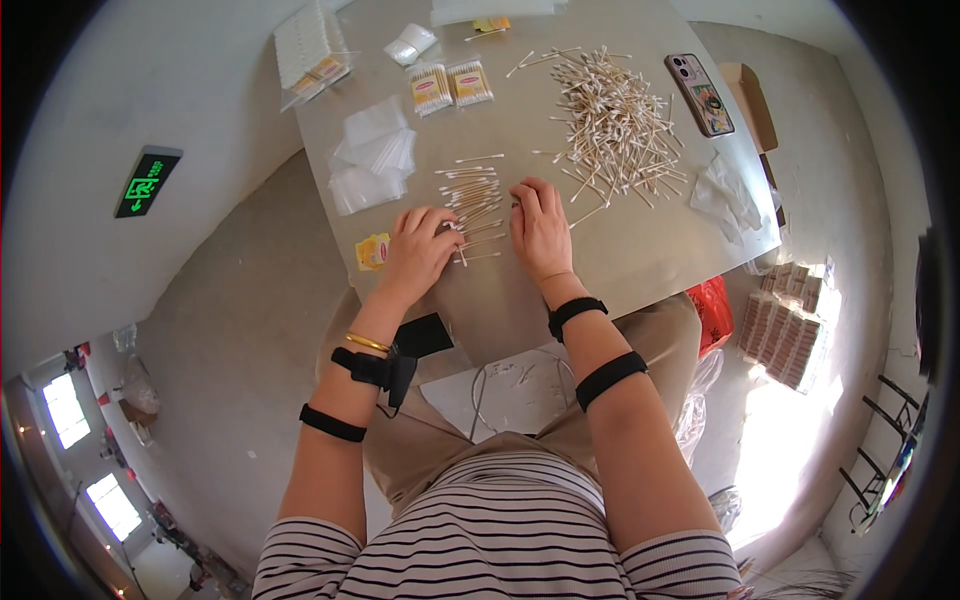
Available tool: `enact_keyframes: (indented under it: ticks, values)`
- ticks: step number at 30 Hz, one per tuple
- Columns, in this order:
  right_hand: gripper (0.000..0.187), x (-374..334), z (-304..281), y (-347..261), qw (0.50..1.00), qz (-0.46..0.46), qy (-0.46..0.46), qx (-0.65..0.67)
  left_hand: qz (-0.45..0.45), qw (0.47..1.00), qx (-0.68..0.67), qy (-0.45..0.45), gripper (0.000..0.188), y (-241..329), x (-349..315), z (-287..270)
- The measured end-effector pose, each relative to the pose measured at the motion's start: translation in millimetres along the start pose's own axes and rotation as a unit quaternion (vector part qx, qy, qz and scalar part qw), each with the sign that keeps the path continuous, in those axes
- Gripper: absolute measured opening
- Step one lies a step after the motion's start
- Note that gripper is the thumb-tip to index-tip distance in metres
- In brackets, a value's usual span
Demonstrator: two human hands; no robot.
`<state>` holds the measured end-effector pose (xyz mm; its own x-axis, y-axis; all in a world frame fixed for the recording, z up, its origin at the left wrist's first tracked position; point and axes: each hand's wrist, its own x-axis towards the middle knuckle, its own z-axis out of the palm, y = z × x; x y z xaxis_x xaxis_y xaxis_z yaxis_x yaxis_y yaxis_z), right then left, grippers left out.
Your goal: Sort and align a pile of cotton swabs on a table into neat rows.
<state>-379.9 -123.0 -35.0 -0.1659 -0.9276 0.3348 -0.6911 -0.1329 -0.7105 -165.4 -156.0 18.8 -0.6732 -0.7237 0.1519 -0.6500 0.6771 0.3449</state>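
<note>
A loose row of cotton swabs (474, 194) lies crosswise on the metal table between my hands. At the row's left ends, my left hand (420, 250) is bent with thumb and fingers closing around some swab tips. One swab stands askew by its thumb. My right hand (541, 230) rests just past the right ends of the row, fingers curled toward the thumb; whatever is between them, if anything, is hidden. A large jumbled heap of cotton swabs (618, 125) spreads beyond it to the right. Beside my left wrist lies a small yellow card (372, 252).
Clear plastic bags (374, 158) are fanned out at the table's left. Two filled swab packs (431, 90) lie behind them, with stacked packs (312, 50) at the far left corner. A phone (700, 95) and a crumpled plastic bag (724, 192) lie along the right edge.
</note>
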Motion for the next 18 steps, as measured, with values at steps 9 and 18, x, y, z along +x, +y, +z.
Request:
enact_keyframes:
  ticks: [9,18]
  values:
    - [0.027,0.2,0.9,-1.4,1.000,0.001,-0.003,-0.001,0.025,0.999,0.014,-0.018,0.009,-7.0,3.9,-7.1]
    - [0.027,0.3,0.6,2.4,1.000,-0.003,0.004,-0.005,-0.040,0.999,-0.005,0.012,0.010,30.2,-8.7,-3.6]
